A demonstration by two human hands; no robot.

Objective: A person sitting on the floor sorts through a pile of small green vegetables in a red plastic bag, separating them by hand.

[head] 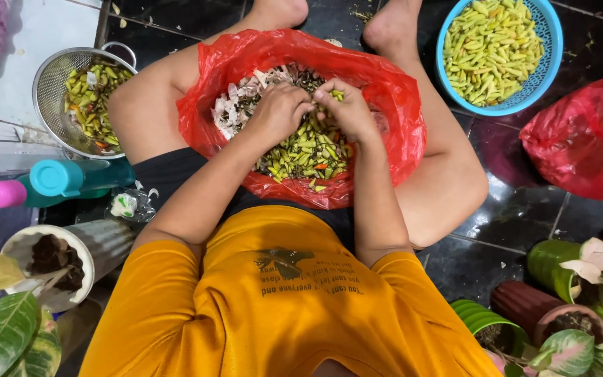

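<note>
— Red plastic, that crinkled open bag (399, 105) between the person's knees: is that where all the small green chillies (308, 150) are coming from?

— Yes. The pile sits in the middle of the bag on the dark tiled floor (511, 216), with pale papery scraps (242, 105) heaped at its far side. Both hands are down in it.

— Holding what?

— The right hand (350, 112) is pinched on one green chilli (336, 94) at its fingertips. The left hand (280, 112) is curled closed right against it, fingers meeting the right's; whether it grips the same chilli or its stem, I cannot tell from here.

— How far along would you say?

— My guess is somewhere past the middle. The round blue plastic basket (549, 42) beyond the right knee is heaped with clean-looking pale green chillies, and the metal mesh colander (50, 84) by the left knee holds a smaller, mixed lot. But the bag still has a good mound, so plenty remains.

— And the other red bag (587, 139)?

— Bunched shut at the right; its contents are hidden. Potted plants (574, 335) and a teal bottle (71, 178) stand around.
</note>
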